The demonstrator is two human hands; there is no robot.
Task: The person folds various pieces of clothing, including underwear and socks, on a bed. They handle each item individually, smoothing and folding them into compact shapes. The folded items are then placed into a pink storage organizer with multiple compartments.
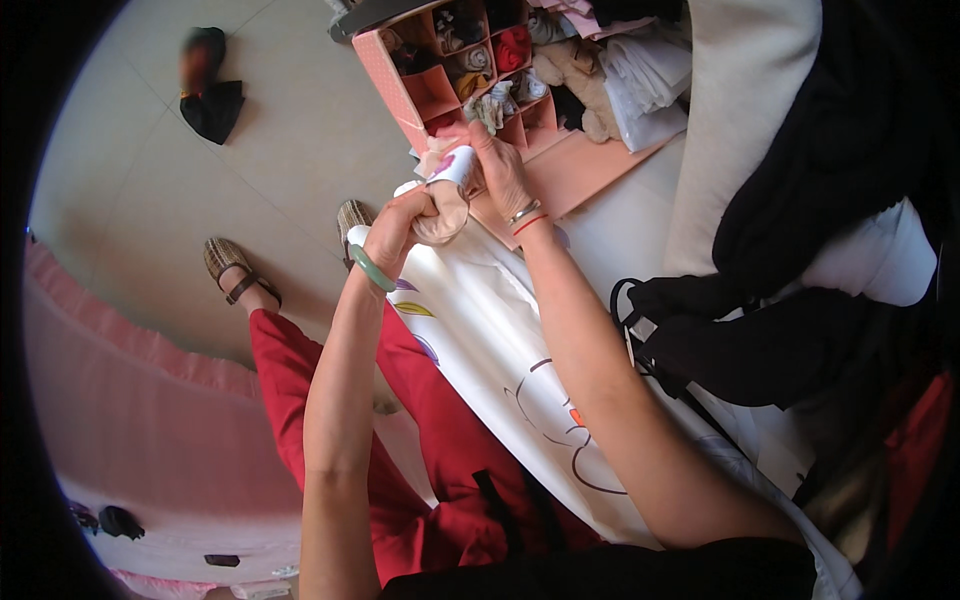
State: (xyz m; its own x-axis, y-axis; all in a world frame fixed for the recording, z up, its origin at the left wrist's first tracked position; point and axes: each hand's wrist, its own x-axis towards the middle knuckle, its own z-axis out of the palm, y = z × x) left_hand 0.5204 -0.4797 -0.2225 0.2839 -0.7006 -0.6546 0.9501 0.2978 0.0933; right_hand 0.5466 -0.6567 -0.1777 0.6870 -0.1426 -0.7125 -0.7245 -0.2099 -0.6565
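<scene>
My left hand (395, 232), with a green bangle at its wrist, is closed around a bundled piece of thin beige sock-like fabric (443, 217). A white paper band (455, 166) with a purple print sits at the upper end of the bundle. Pinching at that band, my right hand (500, 172) has its thumb up and its other fingers partly hidden. Both hands are just in front of the pink divided box (385, 92), whose compartments hold rolled socks and small cloth items, among them a red roll (512, 48).
A pink flat panel (600, 172) lies beside the box. Further right are a beige plush toy (580, 85), white plastic packets (645, 85) and dark clothes (790, 340). White printed cloth (480, 330) runs under my arms. A dark object (212, 110) is on the tiled floor.
</scene>
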